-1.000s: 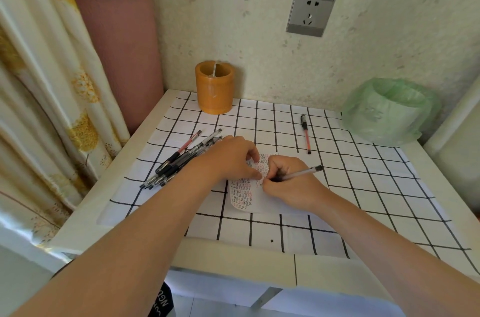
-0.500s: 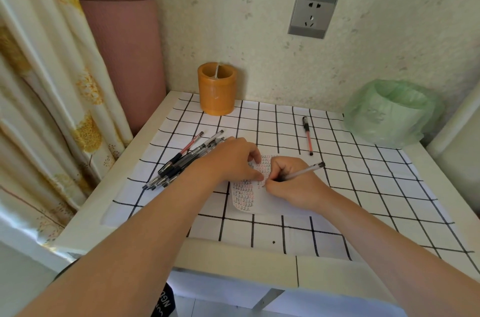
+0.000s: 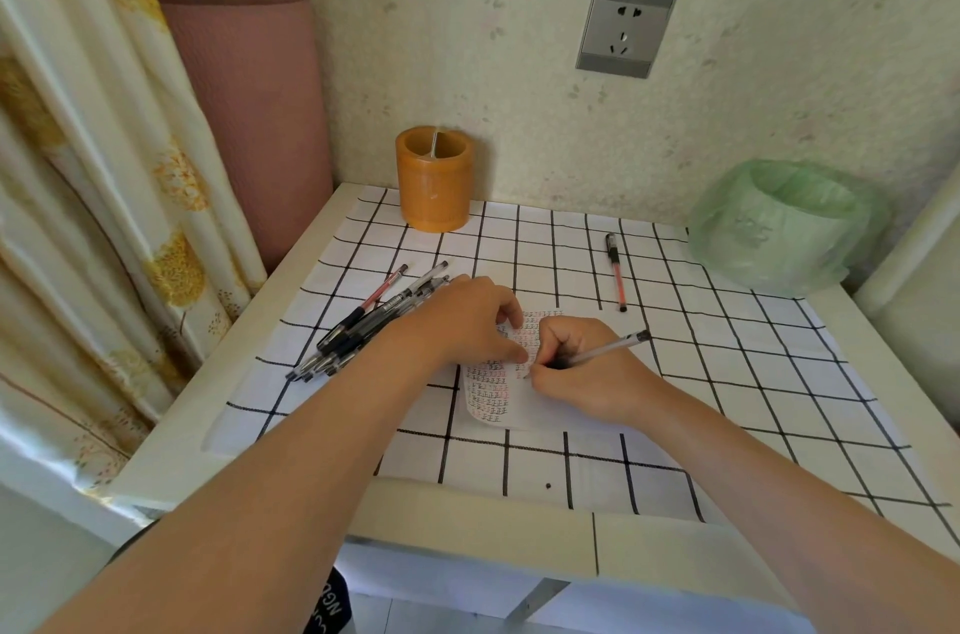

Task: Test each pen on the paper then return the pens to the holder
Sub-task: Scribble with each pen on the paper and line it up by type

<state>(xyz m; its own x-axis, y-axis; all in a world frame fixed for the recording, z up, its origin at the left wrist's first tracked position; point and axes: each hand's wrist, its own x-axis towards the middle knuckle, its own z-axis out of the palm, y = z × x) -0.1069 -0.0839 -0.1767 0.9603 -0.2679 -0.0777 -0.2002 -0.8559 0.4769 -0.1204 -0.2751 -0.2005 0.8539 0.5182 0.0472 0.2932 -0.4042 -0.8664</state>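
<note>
A small white paper (image 3: 491,394) covered in rows of written marks lies in the middle of the table. My right hand (image 3: 587,373) grips a clear pen (image 3: 605,350) with its tip on the paper. Fingertips of my left hand (image 3: 467,321) press down on the paper's top edge. A pile of several pens (image 3: 363,326) lies left of my left hand. One red pen (image 3: 615,272) lies alone farther back on the right. The orange pen holder (image 3: 434,181) stands at the back by the wall, with no pen showing above its rim.
A black-grid white cloth (image 3: 727,373) covers the table. A bin lined with a green bag (image 3: 784,228) sits at the back right. A rolled pink mat (image 3: 249,103) and a curtain (image 3: 93,196) stand to the left. A wall socket (image 3: 626,27) is above.
Both hands stay on the paper; the right hand with the pen has shifted only slightly. The view has dipped a little.
</note>
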